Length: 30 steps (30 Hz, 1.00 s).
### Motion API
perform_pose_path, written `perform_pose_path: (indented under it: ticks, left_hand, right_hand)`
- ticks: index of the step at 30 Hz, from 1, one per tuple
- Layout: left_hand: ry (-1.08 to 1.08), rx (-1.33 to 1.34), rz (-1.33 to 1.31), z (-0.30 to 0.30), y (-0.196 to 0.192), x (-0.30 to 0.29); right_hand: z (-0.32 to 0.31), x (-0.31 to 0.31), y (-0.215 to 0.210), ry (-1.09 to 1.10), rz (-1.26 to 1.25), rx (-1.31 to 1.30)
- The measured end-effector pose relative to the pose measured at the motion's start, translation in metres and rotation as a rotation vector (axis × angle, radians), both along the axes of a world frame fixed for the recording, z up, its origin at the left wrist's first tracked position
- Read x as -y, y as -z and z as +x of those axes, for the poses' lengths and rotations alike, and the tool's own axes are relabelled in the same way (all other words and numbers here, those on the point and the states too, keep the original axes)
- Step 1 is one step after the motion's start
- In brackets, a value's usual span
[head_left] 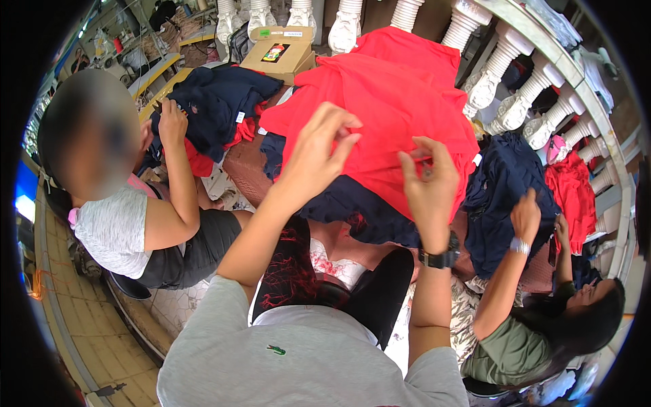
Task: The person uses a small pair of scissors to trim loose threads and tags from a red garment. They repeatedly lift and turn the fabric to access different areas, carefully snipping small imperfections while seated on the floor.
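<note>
A large pile of red cloth garments [380, 102] lies in front of me, with dark navy garments [366, 210] under its near edge. Just above the red cloth, my left hand [324, 144] is raised with its fingers bent and the thumb apart from the index finger. My right hand [432, 178], with a dark watch [441, 258] on the wrist, hovers over the right part of the pile. Its fingers are curled loosely, thumb and index spread. No object shows in either hand, and neither seems to press on the cloth.
To my left a person [173, 129] handles a navy shirt [217, 98]. At right another person's hand [525, 217] rests at more navy garments [502, 183], beside red cloth [573, 193]. A cardboard box [281, 57] and white balusters [347, 27] stand behind the pile.
</note>
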<state>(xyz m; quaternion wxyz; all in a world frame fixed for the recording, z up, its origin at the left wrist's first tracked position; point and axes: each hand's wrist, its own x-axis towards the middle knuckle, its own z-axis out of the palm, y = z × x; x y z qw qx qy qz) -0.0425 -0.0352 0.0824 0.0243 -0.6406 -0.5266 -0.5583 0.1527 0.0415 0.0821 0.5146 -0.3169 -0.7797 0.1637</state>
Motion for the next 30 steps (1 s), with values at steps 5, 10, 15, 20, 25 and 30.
perform_pose_path:
  ticks: [5, 10, 15, 20, 25, 30]
  left_hand:
    - [-0.033, 0.011, -0.051, 0.009, 0.014, -0.046]
    - [-0.007, -0.034, -0.164, 0.0, 0.012, -0.062]
    - [0.018, 0.006, -0.166, -0.01, 0.01, -0.061]
    - [0.184, 0.343, -0.25, -0.005, 0.009, -0.062]
    - [0.203, 0.359, -0.298, -0.004, 0.01, -0.061]
    - [0.216, 0.337, -0.312, -0.008, 0.013, -0.064]
  right_hand:
    - [-0.016, -0.015, 0.035, 0.118, -0.107, 0.023]
    - [-0.009, -0.021, 0.038, 0.06, -0.127, 0.045]
    - [0.002, -0.003, -0.006, -0.105, -0.345, 0.178]
    - [-0.002, -0.016, -0.027, -0.202, -0.13, 0.126]
    - [-0.007, -0.027, -0.022, -0.215, 0.003, 0.277]
    - [-0.01, -0.037, -0.016, -0.202, 0.035, 0.4]
